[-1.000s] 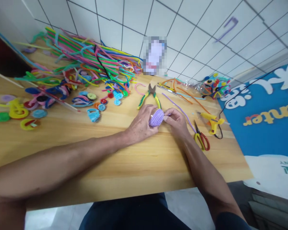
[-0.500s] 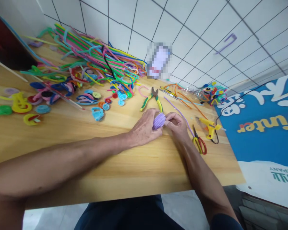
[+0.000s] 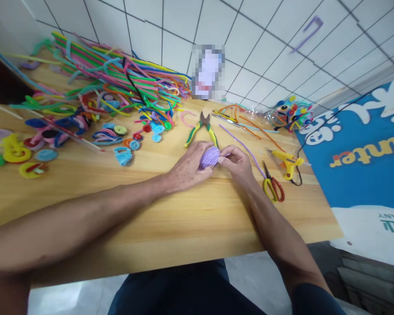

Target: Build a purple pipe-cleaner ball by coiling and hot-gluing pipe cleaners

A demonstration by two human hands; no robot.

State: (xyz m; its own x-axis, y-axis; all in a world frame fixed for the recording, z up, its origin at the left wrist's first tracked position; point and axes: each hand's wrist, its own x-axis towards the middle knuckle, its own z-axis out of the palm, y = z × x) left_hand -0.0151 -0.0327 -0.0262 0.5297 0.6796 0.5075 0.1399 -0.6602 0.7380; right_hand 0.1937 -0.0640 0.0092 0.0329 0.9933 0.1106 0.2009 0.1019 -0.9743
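Observation:
A purple pipe-cleaner coil, wound into a rounded shape, is held above the wooden table. My left hand wraps round it from the left, thumb along its lower side. At its right edge my right hand pinches with thumb and index finger; the bit between those fingertips is too small to make out, though it touches the coil. Just beyond my hands lie pliers with green and yellow handles, jaws pointing away. A loose purple pipe cleaner stretches from there toward scissors on the right.
A yellow glue gun lies at the right, near a blue printed banner. Bundled pipe cleaners fill the back left. Small coiled shapes lie in front of them. A blurred phone leans on the tiled wall.
The camera view has shifted, so most things sit a little further left and higher. Both hands keep their hold at the purple coil, which looks slightly turned.

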